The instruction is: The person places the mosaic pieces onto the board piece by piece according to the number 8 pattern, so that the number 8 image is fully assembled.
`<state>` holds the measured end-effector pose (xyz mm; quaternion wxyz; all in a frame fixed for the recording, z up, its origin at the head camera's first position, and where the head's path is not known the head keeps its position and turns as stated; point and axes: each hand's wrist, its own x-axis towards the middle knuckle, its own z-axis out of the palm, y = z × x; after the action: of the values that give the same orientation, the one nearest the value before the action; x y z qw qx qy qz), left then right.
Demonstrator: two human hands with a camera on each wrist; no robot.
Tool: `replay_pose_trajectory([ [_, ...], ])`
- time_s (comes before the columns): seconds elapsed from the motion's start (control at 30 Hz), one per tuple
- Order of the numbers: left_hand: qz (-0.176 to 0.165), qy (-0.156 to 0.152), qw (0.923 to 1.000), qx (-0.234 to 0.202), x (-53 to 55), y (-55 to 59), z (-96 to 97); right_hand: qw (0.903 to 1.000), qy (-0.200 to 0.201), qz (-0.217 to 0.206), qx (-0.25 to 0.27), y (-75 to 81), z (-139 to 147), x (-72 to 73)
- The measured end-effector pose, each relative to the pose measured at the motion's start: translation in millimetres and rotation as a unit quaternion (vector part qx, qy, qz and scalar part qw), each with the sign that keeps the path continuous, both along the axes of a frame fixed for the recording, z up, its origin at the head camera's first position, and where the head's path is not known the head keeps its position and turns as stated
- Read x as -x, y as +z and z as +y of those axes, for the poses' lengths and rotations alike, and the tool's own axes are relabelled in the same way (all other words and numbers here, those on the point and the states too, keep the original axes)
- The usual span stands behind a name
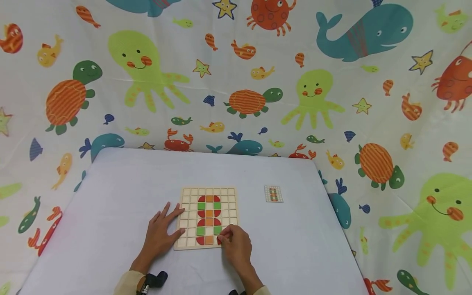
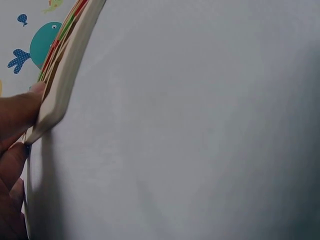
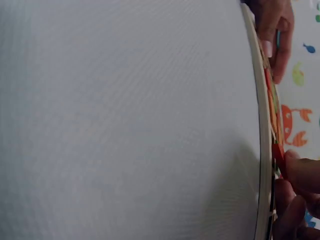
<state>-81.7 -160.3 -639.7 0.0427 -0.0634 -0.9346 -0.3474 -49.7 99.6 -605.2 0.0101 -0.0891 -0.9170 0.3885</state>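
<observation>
A wooden grid board (image 1: 230,198) lies on the white table, with red, orange and green tiles (image 1: 209,213) set in its middle columns. Along the board's left edge rests my left hand (image 1: 159,232), fingers spread and the tips over the rim; the left wrist view has its thumb (image 2: 22,112) against the board's side. At the lower right of the pattern, my right hand (image 1: 237,246) pinches a red rounded tile (image 3: 278,156) between thumb and fingertips, right at a cell of the bottom row. The fingers partly hide that tile in the head view.
A small pattern card (image 1: 273,194) showing a similar coloured grid lies to the right of the board. Behind the white table (image 1: 125,192) hangs a curtain (image 1: 250,135) printed with sea animals. A black strap device (image 1: 156,280) sits on the left wrist.
</observation>
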Motion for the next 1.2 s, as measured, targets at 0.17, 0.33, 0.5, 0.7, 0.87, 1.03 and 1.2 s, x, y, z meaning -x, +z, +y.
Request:
replay_pose_trajectory([
  [0.17,0.01,0.001,0.9999,-0.005,0.6,-1.4,-0.6,0.9994,-0.002,0.002,-0.036,-2.7,-4,1.5],
  [0.33,0.014,0.003,0.9999,-0.006,1.8,-3.7,2.0,0.9984,0.012,0.007,-0.054,-4.2,-5,3.7],
  [0.5,0.009,0.001,1.0,-0.002,2.7,-4.2,2.4,0.9964,0.02,0.02,-0.08,-3.2,-7,3.2],
  [0.7,0.01,0.002,0.9999,0.0,3.4,-3.2,2.3,0.9949,0.04,0.035,-0.086,-3.6,-8,3.1],
  [0.87,0.013,0.003,0.9999,-0.005,3.6,-2.6,3.1,0.9925,0.065,0.052,-0.09,-2.7,-4,3.9],
  [1.03,0.015,0.0,0.9995,-0.029,2.5,-3.0,2.9,0.9943,0.063,0.05,-0.07,2.8,5,7.2],
  [1.2,0.0,0.008,0.9982,-0.06,3.1,1.2,-4.6,0.9924,0.055,0.074,-0.082,12.1,24,18.0],
])
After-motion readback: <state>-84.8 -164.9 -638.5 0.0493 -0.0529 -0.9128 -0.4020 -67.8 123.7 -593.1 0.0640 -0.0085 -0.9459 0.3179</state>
